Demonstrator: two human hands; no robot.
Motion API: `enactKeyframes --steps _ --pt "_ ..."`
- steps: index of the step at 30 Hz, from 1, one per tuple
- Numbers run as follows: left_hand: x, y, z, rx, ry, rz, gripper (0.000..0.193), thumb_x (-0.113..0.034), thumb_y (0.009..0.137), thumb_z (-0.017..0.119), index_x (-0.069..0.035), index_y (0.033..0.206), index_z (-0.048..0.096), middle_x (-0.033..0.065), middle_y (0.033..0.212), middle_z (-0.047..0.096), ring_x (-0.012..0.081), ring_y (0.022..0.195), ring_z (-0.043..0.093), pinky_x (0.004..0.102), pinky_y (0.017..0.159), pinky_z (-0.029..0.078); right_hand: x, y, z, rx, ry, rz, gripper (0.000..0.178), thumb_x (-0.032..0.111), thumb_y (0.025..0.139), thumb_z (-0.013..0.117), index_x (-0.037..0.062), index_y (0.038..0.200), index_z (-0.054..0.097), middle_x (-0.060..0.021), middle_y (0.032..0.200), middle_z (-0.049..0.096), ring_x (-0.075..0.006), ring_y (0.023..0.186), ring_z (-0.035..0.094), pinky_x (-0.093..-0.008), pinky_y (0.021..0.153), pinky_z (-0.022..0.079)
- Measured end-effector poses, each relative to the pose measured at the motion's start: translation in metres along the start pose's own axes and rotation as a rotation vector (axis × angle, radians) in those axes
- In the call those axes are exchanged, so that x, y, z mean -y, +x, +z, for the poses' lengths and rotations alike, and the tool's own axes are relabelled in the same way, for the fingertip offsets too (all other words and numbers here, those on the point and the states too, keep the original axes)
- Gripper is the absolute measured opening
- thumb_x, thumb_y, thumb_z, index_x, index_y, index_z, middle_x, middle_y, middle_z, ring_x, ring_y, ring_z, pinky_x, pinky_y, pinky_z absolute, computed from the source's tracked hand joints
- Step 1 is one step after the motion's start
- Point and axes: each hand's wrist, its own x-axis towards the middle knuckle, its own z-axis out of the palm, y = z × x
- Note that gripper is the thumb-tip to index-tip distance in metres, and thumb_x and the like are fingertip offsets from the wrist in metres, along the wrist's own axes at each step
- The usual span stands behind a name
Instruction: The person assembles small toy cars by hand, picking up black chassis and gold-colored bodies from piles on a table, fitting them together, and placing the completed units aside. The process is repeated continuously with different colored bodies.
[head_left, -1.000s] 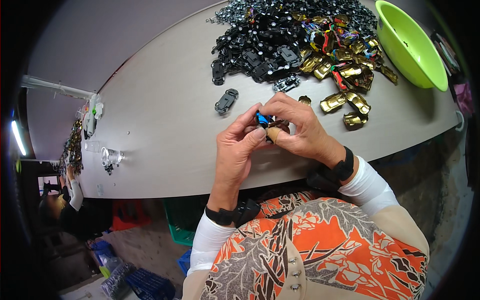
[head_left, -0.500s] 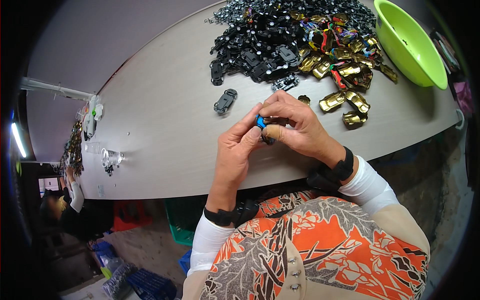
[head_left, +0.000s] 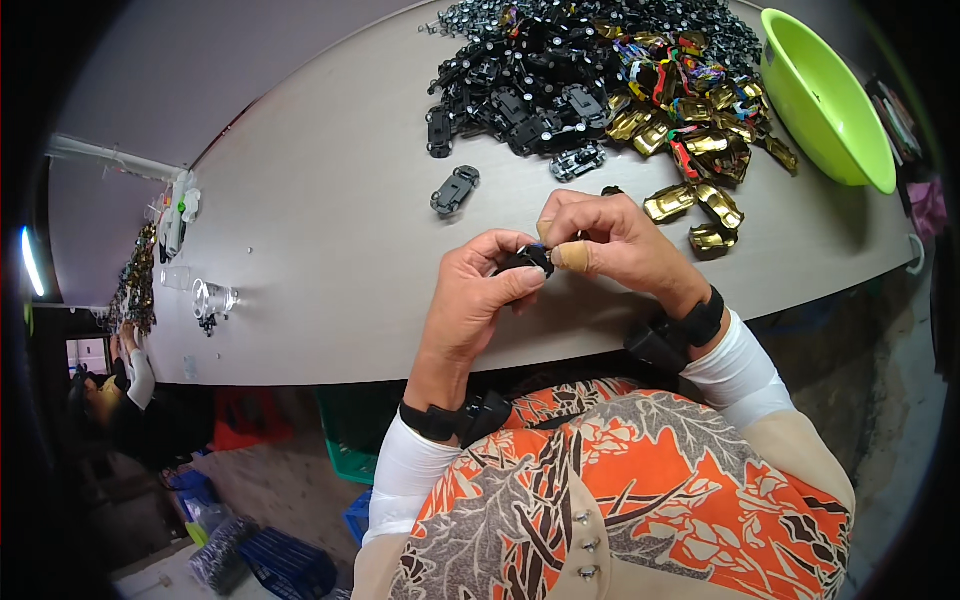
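My left hand (head_left: 478, 290) grips a small toy car (head_left: 530, 260) between thumb and fingers, its black underside turned up and a trace of blue at its upper edge. At the car's right end my right hand (head_left: 620, 245) is closed, thumb and fingertips pinched against it. Tan tape wraps the right thumb. Whether the right fingers also hold a small part cannot be made out. Beyond the left hand lies a loose grey-black car chassis (head_left: 456, 190). Several gold car bodies (head_left: 712, 238) rest on the table beyond my right hand.
A heap of black chassis (head_left: 510, 90) merges with gold and coloured car bodies (head_left: 710, 140) at the far side of the table (head_left: 330, 220). The lime-green basin (head_left: 830, 110) stands far right. Clear plastic cups (head_left: 212, 298) are at left, where another person (head_left: 130, 390) works.
The toy car has turned in my hands, from its blue side showing to its black underside. My right fingers have shifted slightly right along it. The whole view has moved a little.
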Motion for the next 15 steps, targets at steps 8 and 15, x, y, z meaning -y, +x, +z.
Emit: enactKeyframes --steps 8,15 --pt "0.002 -0.003 0.007 -0.098 0.351 0.081 0.017 -0.002 0.075 0.065 0.001 0.090 0.060 0.0004 0.075 0.059 0.0047 0.065 0.051 0.0189 0.057 0.043 -0.019 0.003 0.002 -0.023 -0.158 0.006 0.005 0.003 0.072 0.061 -0.0005 0.075 0.059 -0.0028 0.068 0.054 -0.0105 0.061 0.050 -0.0279 0.052 0.040" --pt "0.016 0.001 0.005 -0.158 0.549 0.110 0.014 0.001 0.074 0.061 0.004 0.087 0.059 -0.0005 0.070 0.058 0.0042 0.066 0.049 0.0196 0.059 0.041 -0.024 0.002 0.018 -0.169 -0.491 -0.028 0.004 0.001 0.071 0.059 -0.0012 0.071 0.056 -0.0036 0.058 0.050 -0.0087 0.056 0.046 -0.0286 0.052 0.039"
